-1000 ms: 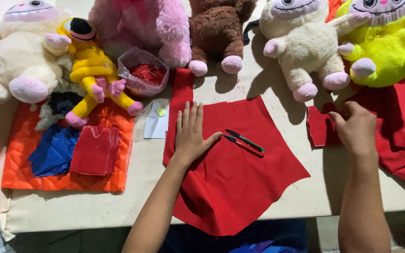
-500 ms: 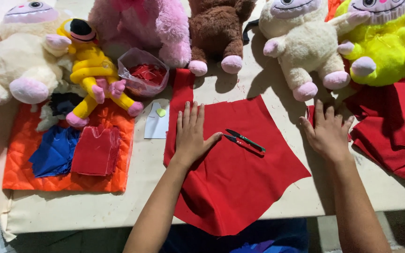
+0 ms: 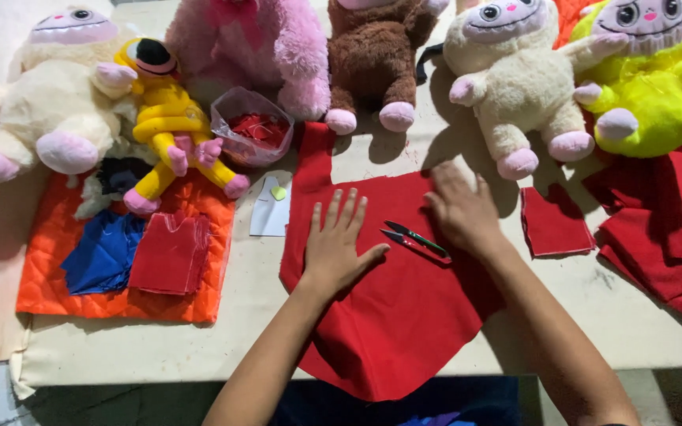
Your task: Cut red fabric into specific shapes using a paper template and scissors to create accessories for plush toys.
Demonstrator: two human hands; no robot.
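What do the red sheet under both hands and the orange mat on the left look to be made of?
Red sheet: likely felt or fleece, matte, soft folds, clean-cut edges. Orange mat: seemingly quilted padded fabric, slight sheen, stitched diamond pattern.

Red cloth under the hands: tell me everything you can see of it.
The red cloth looks like soft felt or fleece, an irregular cut sheet with a narrow strip running up its left side toward the plush toys. It lies flat on the table, its lower corner hanging over the near edge. The left hand presses flat on it, the right hand rests on its upper right, and snips lie between them.
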